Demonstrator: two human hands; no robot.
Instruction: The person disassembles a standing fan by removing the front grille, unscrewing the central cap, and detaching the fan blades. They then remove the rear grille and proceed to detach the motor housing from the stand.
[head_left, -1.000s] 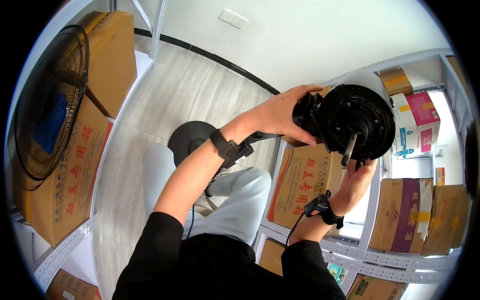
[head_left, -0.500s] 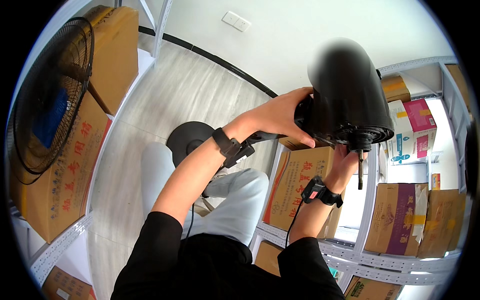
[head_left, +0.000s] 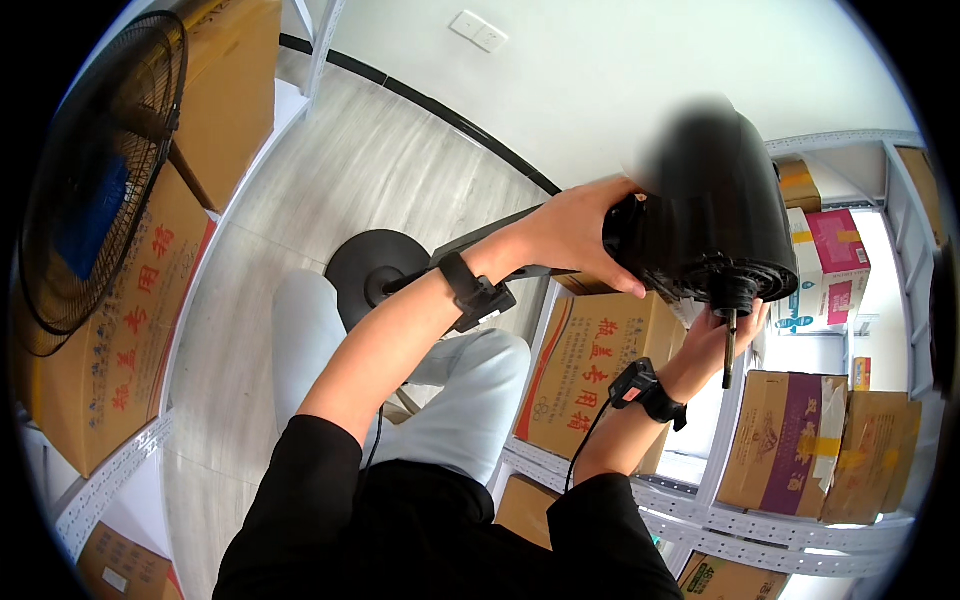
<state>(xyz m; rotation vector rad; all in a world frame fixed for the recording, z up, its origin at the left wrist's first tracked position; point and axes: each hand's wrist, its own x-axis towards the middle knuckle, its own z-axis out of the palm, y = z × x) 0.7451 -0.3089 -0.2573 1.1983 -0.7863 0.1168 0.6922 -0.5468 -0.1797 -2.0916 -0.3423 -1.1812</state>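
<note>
A black stand fan's motor housing (head_left: 715,200) is tilted up before me, its bare metal shaft (head_left: 730,350) pointing down toward me. No blade or guard sits on the shaft. My left hand (head_left: 575,235) is wrapped round the neck joint on the housing's left side, thumb below and fingers above. Below the front rim, behind the shaft, my right hand (head_left: 715,340) grips the housing from its far side; part of its fingers is hidden. From the neck a black pole (head_left: 480,238) slants down left to the round black base (head_left: 375,275) on the floor.
At the left, a black wire fan guard (head_left: 150,130) with a blue centre leans by cardboard boxes (head_left: 150,340) on a shelf. White metal shelving (head_left: 690,515) with more cartons (head_left: 590,375) stands right. The wall ahead has a socket plate (head_left: 478,31).
The motor housing has shifted slightly right and down in view, and both hands have moved with it. More of the pole shows beside my left wrist.
</note>
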